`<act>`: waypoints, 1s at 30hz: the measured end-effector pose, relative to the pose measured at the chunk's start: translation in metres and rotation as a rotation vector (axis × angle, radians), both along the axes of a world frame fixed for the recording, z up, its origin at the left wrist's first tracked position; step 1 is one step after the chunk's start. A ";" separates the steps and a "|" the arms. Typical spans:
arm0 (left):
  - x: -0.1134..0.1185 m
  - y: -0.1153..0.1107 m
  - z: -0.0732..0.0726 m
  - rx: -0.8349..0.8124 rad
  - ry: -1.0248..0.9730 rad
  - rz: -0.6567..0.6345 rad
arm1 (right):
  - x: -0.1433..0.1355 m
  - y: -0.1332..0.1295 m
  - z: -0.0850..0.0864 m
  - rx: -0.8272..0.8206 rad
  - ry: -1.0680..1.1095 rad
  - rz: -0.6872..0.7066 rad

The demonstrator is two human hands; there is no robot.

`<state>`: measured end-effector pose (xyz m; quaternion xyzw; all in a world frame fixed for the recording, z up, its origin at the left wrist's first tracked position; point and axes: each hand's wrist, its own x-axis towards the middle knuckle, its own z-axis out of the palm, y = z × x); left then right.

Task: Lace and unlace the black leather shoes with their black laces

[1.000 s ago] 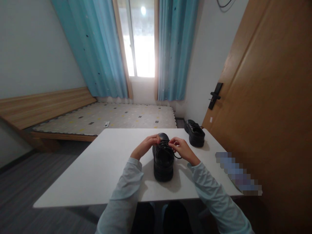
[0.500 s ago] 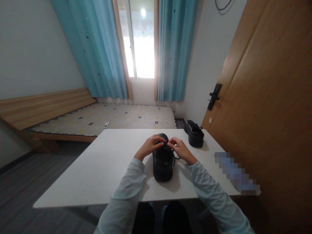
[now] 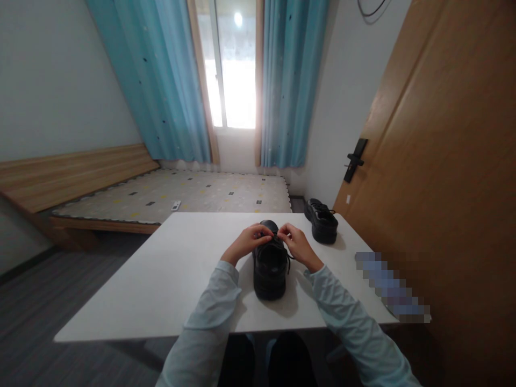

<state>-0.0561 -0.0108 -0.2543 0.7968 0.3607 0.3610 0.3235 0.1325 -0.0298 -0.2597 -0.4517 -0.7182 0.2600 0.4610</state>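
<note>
White table (image 3: pixel 173 279), black shoes (image 3: pixel 270 285) on top, bed (image 3: pixel 201 192), blue curtains (image 3: pixel 165 80)

Two black shoes (image 3: pixel 270 282) (image 3: pixel 325 230), two blue curtains (image 3: pixel 149 80) (image 3: pixel 288 80), one table (image 3: pixel 161 290), one bed (image 3: pixel 201 193), one door (image 3: pixel 451 161)

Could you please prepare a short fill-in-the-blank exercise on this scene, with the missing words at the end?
1. The left hand and the right hand are both at the nearer shoe, whose colour is ____.
2. From the person's viewpoint, the farther shoe stands to the ____ of the nearer shoe.
3. The number of shoes on the table is ____.

Missing words: black; right; two.
</note>
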 end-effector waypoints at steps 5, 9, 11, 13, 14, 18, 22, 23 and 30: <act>-0.001 0.001 -0.002 -0.002 0.011 0.002 | 0.002 0.001 0.003 -0.005 -0.007 0.035; -0.001 0.002 -0.002 0.009 0.019 0.013 | 0.004 0.000 0.004 0.002 -0.030 0.053; -0.001 0.001 -0.001 0.014 0.025 0.017 | 0.003 -0.001 0.006 0.031 -0.093 0.035; -0.001 0.000 0.000 0.011 0.033 0.026 | 0.002 -0.003 0.007 0.087 -0.176 0.023; -0.002 0.000 0.000 0.009 0.036 0.030 | 0.002 -0.003 0.007 0.121 -0.217 0.019; -0.003 0.000 0.000 0.021 0.032 0.021 | -0.002 -0.007 0.005 0.251 -0.355 -0.028; -0.004 0.002 -0.001 0.021 0.025 0.009 | -0.005 -0.008 0.003 0.267 -0.382 -0.089; -0.004 0.002 -0.001 0.020 0.026 0.012 | -0.005 -0.007 0.002 0.240 -0.351 -0.089; -0.004 0.002 -0.003 0.016 0.018 0.000 | -0.001 0.003 -0.001 -0.124 -0.046 0.067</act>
